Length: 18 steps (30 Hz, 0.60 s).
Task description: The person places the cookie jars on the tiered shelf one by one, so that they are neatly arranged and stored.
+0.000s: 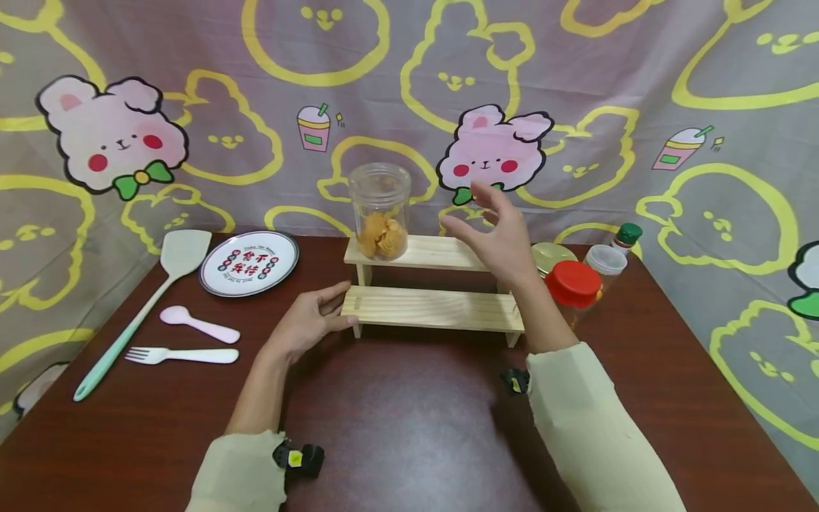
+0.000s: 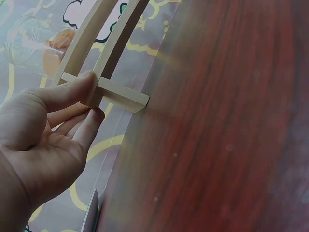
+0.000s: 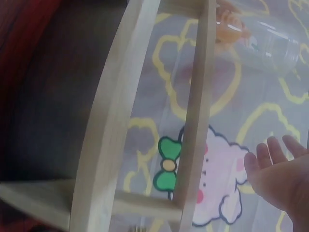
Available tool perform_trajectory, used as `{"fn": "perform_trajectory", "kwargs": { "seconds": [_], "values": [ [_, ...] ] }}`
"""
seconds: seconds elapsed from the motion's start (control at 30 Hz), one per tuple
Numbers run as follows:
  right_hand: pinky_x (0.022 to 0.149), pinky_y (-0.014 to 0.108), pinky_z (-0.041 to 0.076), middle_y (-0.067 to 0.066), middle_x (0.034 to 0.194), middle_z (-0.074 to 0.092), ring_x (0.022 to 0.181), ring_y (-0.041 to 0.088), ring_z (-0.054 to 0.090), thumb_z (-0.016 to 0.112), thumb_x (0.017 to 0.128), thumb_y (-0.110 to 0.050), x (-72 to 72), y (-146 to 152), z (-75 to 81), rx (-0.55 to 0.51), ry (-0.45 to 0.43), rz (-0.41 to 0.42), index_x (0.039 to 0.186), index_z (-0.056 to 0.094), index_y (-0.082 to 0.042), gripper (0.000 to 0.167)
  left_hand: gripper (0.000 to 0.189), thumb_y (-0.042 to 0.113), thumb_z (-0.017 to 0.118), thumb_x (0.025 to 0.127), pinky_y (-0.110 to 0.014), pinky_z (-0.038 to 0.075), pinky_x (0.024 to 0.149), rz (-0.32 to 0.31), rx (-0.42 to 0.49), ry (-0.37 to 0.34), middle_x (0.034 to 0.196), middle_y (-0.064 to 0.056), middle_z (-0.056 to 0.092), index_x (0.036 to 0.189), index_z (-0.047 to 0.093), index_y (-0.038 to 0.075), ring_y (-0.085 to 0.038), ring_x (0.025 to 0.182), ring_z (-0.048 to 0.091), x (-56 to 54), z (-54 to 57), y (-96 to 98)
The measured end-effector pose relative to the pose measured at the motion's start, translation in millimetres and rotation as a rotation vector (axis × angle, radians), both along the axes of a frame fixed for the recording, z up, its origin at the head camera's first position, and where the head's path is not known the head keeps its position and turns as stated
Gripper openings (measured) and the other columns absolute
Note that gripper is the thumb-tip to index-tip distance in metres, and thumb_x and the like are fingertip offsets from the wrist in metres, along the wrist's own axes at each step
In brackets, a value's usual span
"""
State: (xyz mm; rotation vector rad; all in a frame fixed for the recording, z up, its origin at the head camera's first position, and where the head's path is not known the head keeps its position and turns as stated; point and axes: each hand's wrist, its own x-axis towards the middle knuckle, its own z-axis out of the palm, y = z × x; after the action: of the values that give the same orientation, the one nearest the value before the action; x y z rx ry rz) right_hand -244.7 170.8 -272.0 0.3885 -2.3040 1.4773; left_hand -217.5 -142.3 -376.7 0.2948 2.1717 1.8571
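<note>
A two-tier wooden rack [image 1: 435,307] stands at the middle back of the table. My left hand [image 1: 307,320] grips the left end of its lower shelf; in the left wrist view the thumb and fingers [image 2: 89,130] pinch that shelf's end. On the upper shelf's left end stands a clear jar [image 1: 382,210], its mouth uncovered, with brown cookies [image 1: 384,236] at the bottom. Above the upper shelf's right part hovers my right hand [image 1: 499,235], thumb and fingers apart, holding nothing. The right wrist view shows this hand [image 3: 277,176] apart from the jar [image 3: 260,43].
To the right stand a red-lidded jar [image 1: 574,284], a gold lid [image 1: 553,257], a clear container [image 1: 606,261] and a green-capped bottle [image 1: 627,236]. At left lie a spatula [image 1: 182,252], a plate [image 1: 249,264], a pink spoon [image 1: 201,326] and a white fork [image 1: 185,355].
</note>
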Motion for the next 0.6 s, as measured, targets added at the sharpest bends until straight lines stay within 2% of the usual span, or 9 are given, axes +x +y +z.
{"fn": "perform_trajectory", "kwargs": {
  "seconds": [0.17,0.37,0.6],
  "values": [
    [0.114,0.041,0.041,0.009,0.145,0.054,0.132,0.025,0.048,0.081,0.089,-0.024,7.5,18,2.7,-0.014,0.028,-0.039,0.145,0.053,-0.004,0.066,0.073,-0.004,0.069,0.093,-0.029,0.041,0.111,0.0,-0.004,0.011,0.158,-0.026,0.032,0.155,0.03,-0.008,-0.031,0.145,0.034,-0.1,0.6,-0.6],
    [0.117,0.042,0.039,0.01,0.147,0.051,0.135,0.025,0.045,0.078,0.091,-0.028,19.3,39,6.2,-0.028,-0.002,-0.085,0.147,0.052,-0.006,0.065,0.073,-0.005,0.069,0.093,-0.028,0.041,0.111,0.006,-0.014,0.011,0.159,-0.025,0.032,0.155,0.03,-0.007,-0.031,0.145,0.034,0.6,2.6,-0.8],
    [0.119,0.043,0.035,0.012,0.15,0.048,0.139,0.029,0.041,0.076,0.093,-0.028,30.7,62,1.9,0.026,-0.011,-0.143,0.149,0.05,-0.006,0.066,0.074,-0.005,0.07,0.093,-0.027,0.043,0.109,0.004,-0.005,0.004,0.159,-0.025,0.032,0.155,0.03,-0.008,-0.032,0.144,0.034,0.9,0.5,-0.7]
  ]
}}
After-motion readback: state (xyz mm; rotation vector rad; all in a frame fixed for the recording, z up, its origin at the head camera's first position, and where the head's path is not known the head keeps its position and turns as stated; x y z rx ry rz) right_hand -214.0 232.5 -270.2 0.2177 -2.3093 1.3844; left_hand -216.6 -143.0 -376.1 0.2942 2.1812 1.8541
